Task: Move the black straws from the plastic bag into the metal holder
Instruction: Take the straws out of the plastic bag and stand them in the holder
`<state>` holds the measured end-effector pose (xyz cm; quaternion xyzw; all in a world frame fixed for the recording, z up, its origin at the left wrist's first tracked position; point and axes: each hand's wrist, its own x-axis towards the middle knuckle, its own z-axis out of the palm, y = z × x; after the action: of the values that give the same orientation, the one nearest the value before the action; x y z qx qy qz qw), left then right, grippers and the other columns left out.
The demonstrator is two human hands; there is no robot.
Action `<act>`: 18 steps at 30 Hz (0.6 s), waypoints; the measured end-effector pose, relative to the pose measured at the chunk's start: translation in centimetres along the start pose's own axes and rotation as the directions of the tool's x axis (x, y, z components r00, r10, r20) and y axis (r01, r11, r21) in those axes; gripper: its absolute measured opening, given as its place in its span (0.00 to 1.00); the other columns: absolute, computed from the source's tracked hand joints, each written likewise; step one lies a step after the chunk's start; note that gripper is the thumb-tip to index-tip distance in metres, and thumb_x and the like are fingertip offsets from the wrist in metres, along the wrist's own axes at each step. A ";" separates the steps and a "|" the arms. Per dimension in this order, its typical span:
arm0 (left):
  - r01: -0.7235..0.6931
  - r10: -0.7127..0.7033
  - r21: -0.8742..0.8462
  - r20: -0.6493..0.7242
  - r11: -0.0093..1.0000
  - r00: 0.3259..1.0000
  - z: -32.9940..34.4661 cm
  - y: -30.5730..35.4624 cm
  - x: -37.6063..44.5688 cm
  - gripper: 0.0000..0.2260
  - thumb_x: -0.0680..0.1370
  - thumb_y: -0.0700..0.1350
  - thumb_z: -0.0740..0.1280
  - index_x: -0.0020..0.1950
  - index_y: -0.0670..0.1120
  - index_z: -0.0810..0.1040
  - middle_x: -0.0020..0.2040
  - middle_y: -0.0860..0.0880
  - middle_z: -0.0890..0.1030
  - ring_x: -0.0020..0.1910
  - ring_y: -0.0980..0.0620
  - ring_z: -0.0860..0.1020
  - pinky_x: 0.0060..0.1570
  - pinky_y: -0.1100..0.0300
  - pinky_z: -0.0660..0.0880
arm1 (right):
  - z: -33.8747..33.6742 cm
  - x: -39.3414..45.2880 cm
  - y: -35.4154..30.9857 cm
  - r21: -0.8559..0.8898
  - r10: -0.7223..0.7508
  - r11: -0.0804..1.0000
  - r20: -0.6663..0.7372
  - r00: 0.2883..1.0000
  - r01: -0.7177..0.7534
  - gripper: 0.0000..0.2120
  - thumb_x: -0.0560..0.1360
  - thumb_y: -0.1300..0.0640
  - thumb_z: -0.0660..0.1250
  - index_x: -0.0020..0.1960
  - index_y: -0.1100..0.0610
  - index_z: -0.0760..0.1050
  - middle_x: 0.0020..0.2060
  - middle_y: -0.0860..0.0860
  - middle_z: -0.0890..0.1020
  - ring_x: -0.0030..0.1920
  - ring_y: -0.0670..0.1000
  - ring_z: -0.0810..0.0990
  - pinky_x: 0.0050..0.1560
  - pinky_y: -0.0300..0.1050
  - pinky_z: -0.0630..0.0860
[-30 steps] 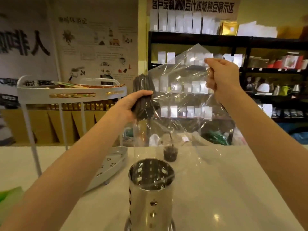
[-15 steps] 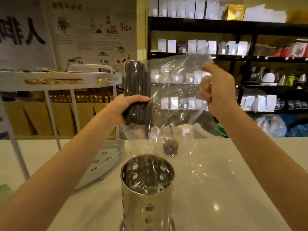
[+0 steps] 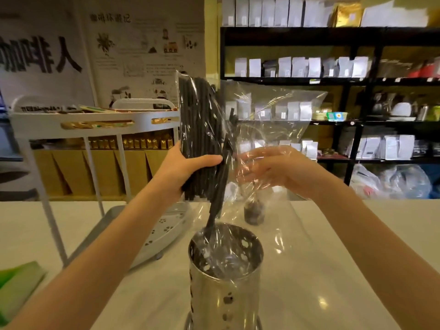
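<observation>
Black straws held in clear bag above perforated metal holder; a few straws reaching into the holder.

The bundle of black straws (image 3: 202,136) stands nearly upright inside the clear plastic bag (image 3: 269,120), above and slightly behind the metal holder (image 3: 226,277). Several straws hang lower than the rest, their ends inside the holder's rim along with a fold of the bag. The left hand (image 3: 183,172) is clamped around the lower part of the bundle through the plastic, thumb across the front. The right hand (image 3: 276,170) lies beside the bundle under the bag film, fingers loosely spread; whether they pinch the plastic cannot be told. The holder stands on a white counter (image 3: 333,258). A small dark cup (image 3: 254,214) stands behind it; a white tiered rack (image 3: 95,122) stands to the left. Black shelving (image 3: 357,79) with white pouches fills the background.
</observation>
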<state>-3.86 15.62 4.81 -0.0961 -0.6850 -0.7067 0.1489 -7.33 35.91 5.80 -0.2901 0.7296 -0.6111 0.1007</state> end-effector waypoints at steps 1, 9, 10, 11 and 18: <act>-0.012 0.012 -0.003 -0.007 1.000 1.000 0.1 0.2 -0.2 0.18 0.65 0.38 0.72 0.50 0.51 0.70 0.47 0.49 0.79 0.44 0.51 0.80 0.38 0.60 0.78 | 0.0 0.0 0.0 -0.036 -0.046 0.998 -0.020 0.999 0.045 0.11 0.72 0.68 0.64 0.49 0.57 0.80 0.37 0.50 0.86 0.38 0.49 0.85 0.33 0.38 0.79; -0.098 0.098 -0.014 0.001 0.995 0.995 0.4 2.3 -1.0 0.14 0.68 0.38 0.71 0.47 0.53 0.72 0.47 0.51 0.79 0.47 0.51 0.79 0.41 0.59 0.77 | -1.3 -0.5 -1.6 -0.199 -0.171 0.969 -0.099 0.980 0.149 0.10 0.73 0.65 0.66 0.51 0.56 0.81 0.37 0.54 0.86 0.33 0.49 0.84 0.31 0.38 0.79; -0.095 0.095 -0.024 0.005 0.995 0.995 0.5 2.5 -1.0 0.14 0.68 0.38 0.71 0.46 0.52 0.72 0.46 0.50 0.80 0.46 0.51 0.80 0.41 0.59 0.77 | -1.7 -0.7 -1.9 -0.210 -0.174 0.966 -0.103 0.979 0.150 0.09 0.73 0.65 0.66 0.51 0.56 0.81 0.38 0.56 0.86 0.34 0.50 0.84 0.32 0.39 0.80; -0.095 0.095 -0.031 0.006 0.995 0.995 0.8 2.7 -1.1 0.13 0.67 0.38 0.71 0.46 0.52 0.73 0.45 0.50 0.80 0.44 0.51 0.81 0.41 0.58 0.78 | -2.0 -0.8 -2.1 -0.224 -0.184 0.962 -0.095 0.978 0.159 0.10 0.73 0.65 0.66 0.51 0.56 0.81 0.40 0.57 0.86 0.35 0.50 0.84 0.34 0.40 0.81; -0.120 0.118 -0.050 -0.042 0.991 0.992 2.2 2.5 -2.2 0.17 0.66 0.39 0.72 0.50 0.53 0.72 0.49 0.50 0.80 0.49 0.50 0.80 0.47 0.55 0.79 | -2.4 -2.5 -2.6 -0.266 -0.251 0.937 -0.058 0.966 0.227 0.09 0.73 0.66 0.66 0.50 0.56 0.80 0.39 0.57 0.85 0.35 0.47 0.84 0.34 0.34 0.78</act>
<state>-1.10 17.98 6.53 -0.1269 -0.6563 -0.7159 0.2017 -5.70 39.06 8.30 -0.3593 0.7657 -0.5315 -0.0460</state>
